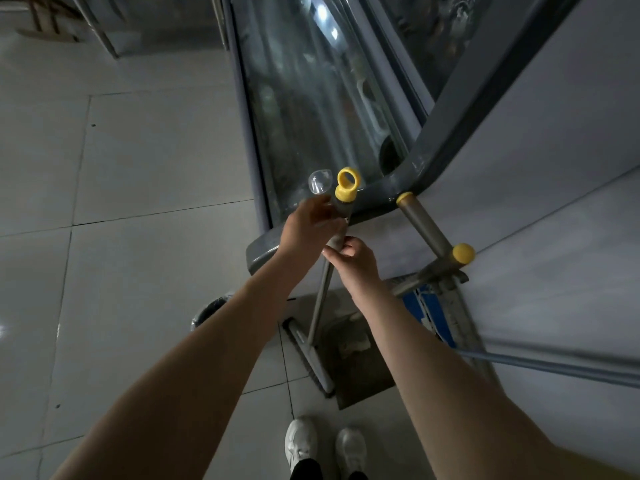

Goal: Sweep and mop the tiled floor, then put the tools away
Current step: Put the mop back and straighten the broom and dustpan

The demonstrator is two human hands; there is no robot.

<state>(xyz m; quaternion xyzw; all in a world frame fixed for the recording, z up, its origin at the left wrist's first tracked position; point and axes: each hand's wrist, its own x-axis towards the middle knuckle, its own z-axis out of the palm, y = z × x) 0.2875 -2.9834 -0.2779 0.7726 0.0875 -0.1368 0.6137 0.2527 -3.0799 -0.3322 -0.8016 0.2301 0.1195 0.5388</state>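
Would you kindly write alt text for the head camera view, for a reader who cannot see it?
Both hands grip the grey broom handle with a yellow looped cap, the left hand above the right hand, its brush head resting on the pale tiled floor beside a dark dustpan. Two more yellow-capped handles lean against a grey glass-topped cabinet.

Broom head (309, 356) on the floor (138, 271) left of the dustpan (360, 368), bin (209, 311) further left, display case (311, 98) behind
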